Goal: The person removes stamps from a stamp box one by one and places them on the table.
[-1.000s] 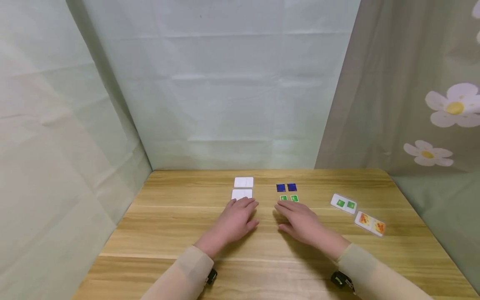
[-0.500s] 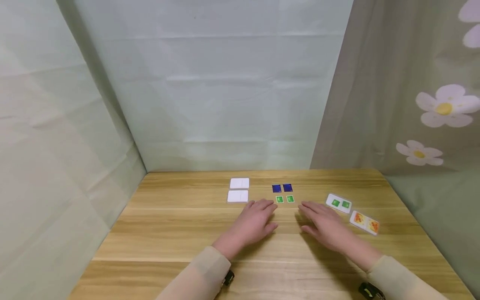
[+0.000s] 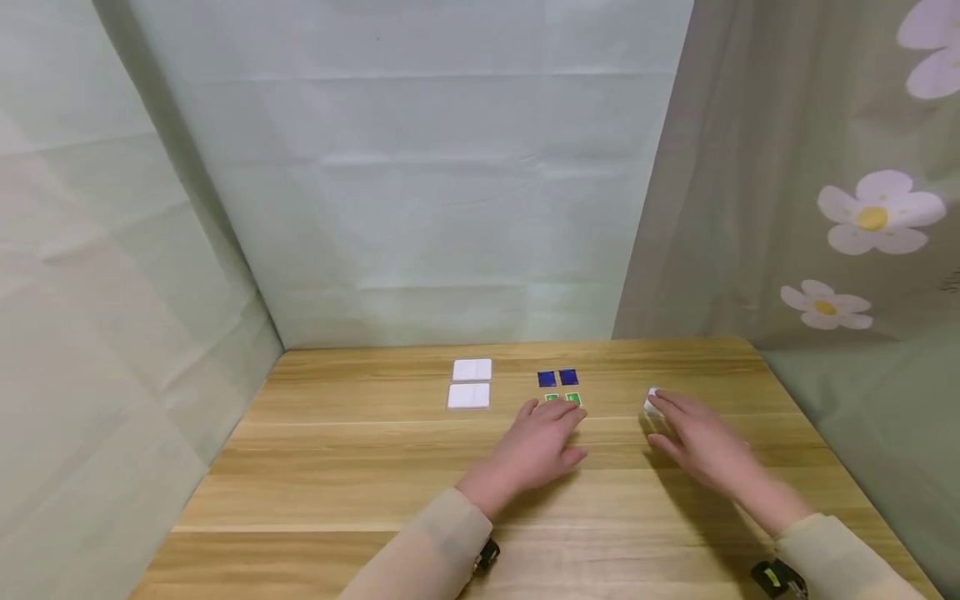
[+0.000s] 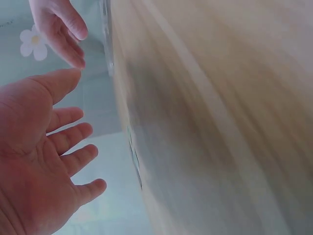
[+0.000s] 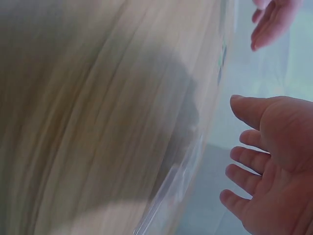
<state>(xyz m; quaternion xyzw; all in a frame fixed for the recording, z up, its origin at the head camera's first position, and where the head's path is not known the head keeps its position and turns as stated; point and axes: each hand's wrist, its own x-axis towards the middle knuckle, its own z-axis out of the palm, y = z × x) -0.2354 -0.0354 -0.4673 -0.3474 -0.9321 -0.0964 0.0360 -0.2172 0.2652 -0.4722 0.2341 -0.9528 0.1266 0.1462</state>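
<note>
My left hand (image 3: 536,450) hovers above the table with its fingers relaxed, fingertips overlapping the two small green cards (image 3: 573,398) in the head view. Over on the right, my right hand (image 3: 705,442) hangs above a white card (image 3: 651,402), of which only the left end shows; the rest, and the orange-pictured card, are hidden beneath the hand. Both palms appear bare in the wrist views, with the left fingers (image 4: 73,137) and the right fingers (image 5: 244,161) spread loosely. Behind the green cards lie two small dark blue cards (image 3: 557,378).
Two blank white cards (image 3: 470,383) lie one behind the other, left of the blue ones. The wooden table (image 3: 337,467) meets a pale cloth wall (image 3: 450,208) at the back, and a flowered curtain (image 3: 720,208) hangs at the right.
Both hands have shifted to the right, the left reaching the green cards and the right covering most of the two cards at the right. The camera has turned slightly right.
</note>
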